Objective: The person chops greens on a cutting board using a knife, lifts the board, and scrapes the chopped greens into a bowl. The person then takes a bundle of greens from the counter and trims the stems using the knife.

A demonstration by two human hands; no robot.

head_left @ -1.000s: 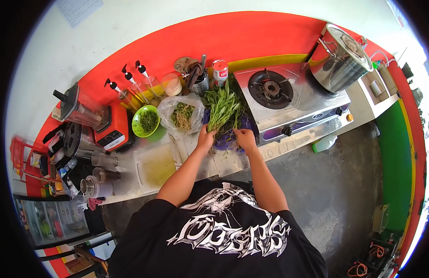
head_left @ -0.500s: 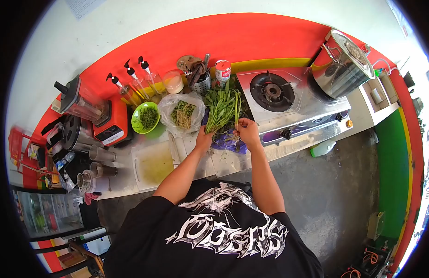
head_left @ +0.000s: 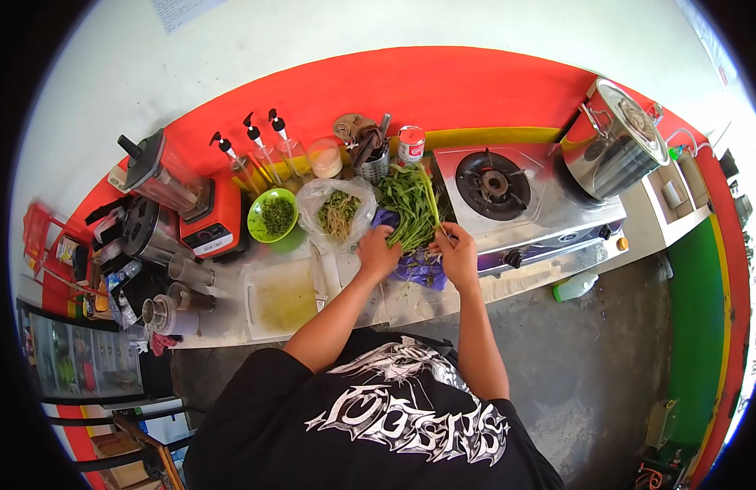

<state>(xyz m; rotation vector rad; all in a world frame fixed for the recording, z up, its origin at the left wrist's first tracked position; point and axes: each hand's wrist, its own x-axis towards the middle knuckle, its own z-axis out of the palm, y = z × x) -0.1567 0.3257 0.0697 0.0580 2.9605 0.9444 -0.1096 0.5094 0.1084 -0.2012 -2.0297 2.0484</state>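
Note:
A bunch of leafy greens (head_left: 409, 204) with long stems lies on a purple plastic bag (head_left: 419, 271) at the counter's front, left of the stove. My left hand (head_left: 379, 253) is closed around the stem ends on the bunch's left side, its fingertips partly hidden. On the other side, my right hand (head_left: 457, 250) pinches the lower end of a pale green stalk (head_left: 432, 200) that runs up along the bunch. Just left of the greens sits a clear plastic bag (head_left: 311, 200) with cut stems and roots in it.
A knife (head_left: 319, 278) lies beside a white cutting board (head_left: 281, 300). Behind are a green bowl (head_left: 272, 216) of chopped greens, pump bottles (head_left: 265, 155), a red can (head_left: 411, 144) and a red blender (head_left: 213, 224). The gas stove (head_left: 521, 204) and large pot (head_left: 611, 143) stand right.
The view has tilted and shifted, so the counter appears lower and further right. The bunch, held up between my hands before, now rests lower on the purple bag.

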